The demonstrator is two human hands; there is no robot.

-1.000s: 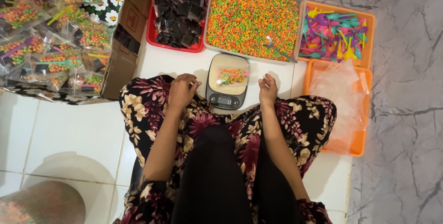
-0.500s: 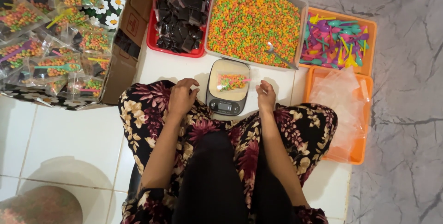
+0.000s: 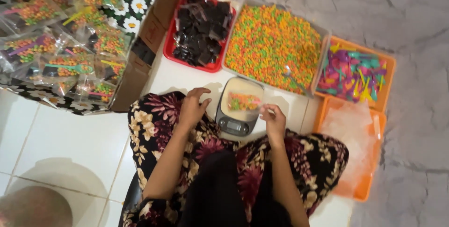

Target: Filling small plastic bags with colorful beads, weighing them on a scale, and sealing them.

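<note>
A small kitchen scale sits on the white floor in front of my knees. On its platform lies a clear bag of orange and green snack pieces. My right hand rests at the scale's right side, fingers pinched at the edge of the bag. My left hand hovers just left of the scale, fingers loosely curled and holding nothing. Behind the scale stands a big clear tub of the same orange and green pieces, with a scoop lying in it.
A red tray of dark packets sits at the back left, beside a cardboard box full of filled bags. At the right, an orange tray of coloured plastic spoons and an orange tray of clear bags.
The view has dropped closer and shifted. My left hand has opened a little beside the scale. My right hand has moved from above the scale to its right edge, at the bag.
</note>
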